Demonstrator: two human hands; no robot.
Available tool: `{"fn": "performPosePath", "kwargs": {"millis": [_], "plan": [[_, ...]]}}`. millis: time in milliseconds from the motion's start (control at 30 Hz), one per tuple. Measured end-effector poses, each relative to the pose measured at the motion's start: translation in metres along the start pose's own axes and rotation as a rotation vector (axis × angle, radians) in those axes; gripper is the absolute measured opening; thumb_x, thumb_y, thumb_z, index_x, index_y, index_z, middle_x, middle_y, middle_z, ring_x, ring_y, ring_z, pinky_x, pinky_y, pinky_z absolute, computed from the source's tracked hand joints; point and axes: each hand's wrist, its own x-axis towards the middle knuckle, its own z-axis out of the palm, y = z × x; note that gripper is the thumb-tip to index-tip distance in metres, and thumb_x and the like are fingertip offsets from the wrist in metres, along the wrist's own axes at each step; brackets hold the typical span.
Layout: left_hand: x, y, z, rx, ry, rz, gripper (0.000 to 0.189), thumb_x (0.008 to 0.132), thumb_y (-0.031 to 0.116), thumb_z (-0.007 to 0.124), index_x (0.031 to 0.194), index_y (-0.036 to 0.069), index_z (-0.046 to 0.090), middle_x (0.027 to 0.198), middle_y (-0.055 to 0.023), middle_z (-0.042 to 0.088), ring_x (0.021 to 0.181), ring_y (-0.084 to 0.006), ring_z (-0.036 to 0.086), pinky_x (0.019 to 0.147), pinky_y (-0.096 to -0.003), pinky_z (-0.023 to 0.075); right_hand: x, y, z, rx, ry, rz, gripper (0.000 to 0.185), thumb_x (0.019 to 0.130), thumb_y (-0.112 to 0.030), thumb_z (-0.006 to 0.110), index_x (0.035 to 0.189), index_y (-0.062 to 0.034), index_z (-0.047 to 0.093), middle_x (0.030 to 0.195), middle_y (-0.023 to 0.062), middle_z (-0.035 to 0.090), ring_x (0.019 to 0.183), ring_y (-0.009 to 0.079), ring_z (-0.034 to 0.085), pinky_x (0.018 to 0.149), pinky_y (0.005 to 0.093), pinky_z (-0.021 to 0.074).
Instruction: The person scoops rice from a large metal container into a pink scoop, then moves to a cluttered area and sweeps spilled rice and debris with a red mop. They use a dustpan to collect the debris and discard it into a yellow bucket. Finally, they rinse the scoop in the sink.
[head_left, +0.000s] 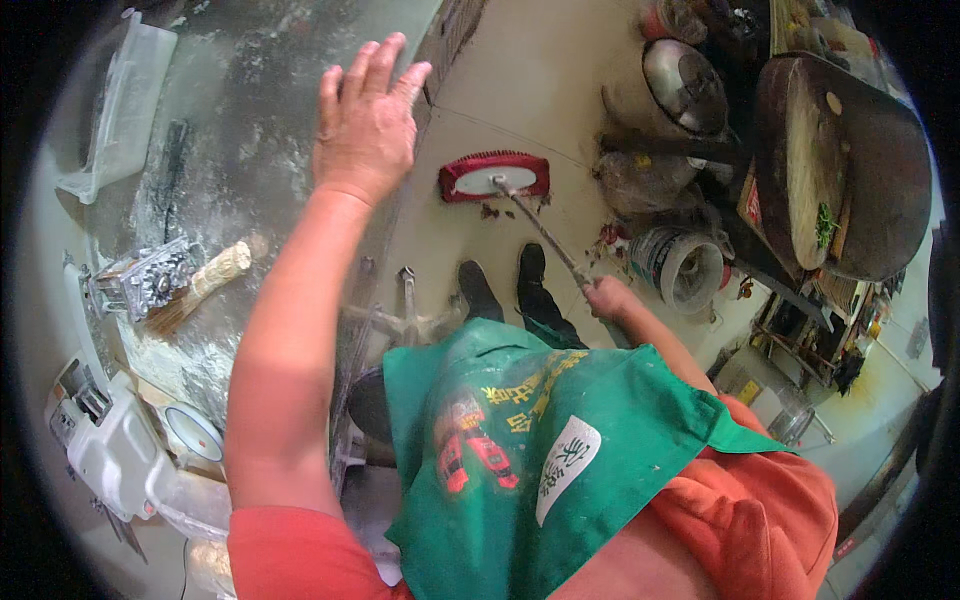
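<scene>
My right hand (611, 298) is closed around the pole of a long-handled floor mop or broom (541, 223). Its head (496, 177), red and fringed with a white plate on top, rests on the tiled floor beyond my feet. Small dark scraps (498, 214) lie just on the near side of the head. My left hand (367, 120) is raised with fingers apart and holds nothing. It appears over the edge of a dark, flour-dusted worktable (247, 172); whether it touches the surface I cannot tell.
On the worktable lie a straw whisk brush (202, 289), a metal roller mechanism (142, 277) and a translucent plastic bin (124, 112). To the right stand a white bucket (679, 270), a lidded metal pot (679, 86) and a round chopping board (806, 165). A stool base (409, 319) is near my feet.
</scene>
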Motion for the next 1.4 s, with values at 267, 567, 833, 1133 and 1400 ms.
{"fn": "performPosePath", "kwargs": {"millis": [267,567,833,1133,1400], "plan": [[0.006,0.000,-0.003,0.012,-0.030,-0.005,0.059,0.081,0.012,0.069,0.137,0.026,0.060,0.156,-0.0001,0.040,0.145,-0.0225,0.036,0.119,-0.0460,0.0265,0.012,0.047,-0.058,0.261,0.198,-0.049,0.037,0.102,-0.032,0.054,0.100,0.0038,0.061,0.077,0.0097,0.062,0.065,0.0208,0.062,0.062,0.0408,0.0527],[0.010,0.000,-0.005,0.003,-0.009,0.074,0.060,0.076,0.005,0.068,0.133,0.024,0.065,0.155,-0.0032,0.042,0.142,-0.0270,0.041,0.114,-0.0473,0.0324,0.143,0.059,-0.024,-0.420,0.028,-0.385,0.051,0.099,-0.036,0.041,0.095,0.0049,0.071,0.101,0.0302,0.070,0.098,0.0475,0.067,0.088,0.0520,0.0535],[0.012,0.002,-0.010,0.002,-0.052,0.058,0.059,0.075,0.004,0.066,0.131,0.024,0.067,0.157,-0.0052,0.042,0.144,-0.0280,0.041,0.115,-0.0469,0.0323,0.067,0.087,0.055,-0.152,-0.119,-0.273,0.054,0.103,-0.039,0.041,0.107,0.0080,0.067,0.110,0.0353,0.066,0.106,0.0509,0.064,0.093,0.0535,0.0507],[0.012,0.003,-0.012,-0.044,-0.053,0.030,0.052,0.069,0.005,0.073,0.118,0.023,0.073,0.155,-0.0064,0.044,0.140,-0.0318,0.044,0.112,-0.0477,0.0342,-0.034,0.054,-0.008,-0.198,0.059,-0.142,0.044,0.098,-0.039,0.053,0.110,0.0009,0.068,0.102,0.0297,0.070,0.097,0.0484,0.067,0.088,0.0554,0.0528],[0.015,0.007,-0.014,-0.031,-0.041,0.049,0.049,0.068,0.005,0.073,0.114,0.023,0.074,0.155,-0.0061,0.043,0.140,-0.0317,0.043,0.111,-0.0489,0.0345,0.073,-0.050,-0.030,-0.725,-0.076,-0.477,0.034,0.094,-0.030,0.055,0.110,-0.0026,0.065,0.100,0.0217,0.074,0.094,0.0405,0.072,0.083,0.0525,0.0570]]}}
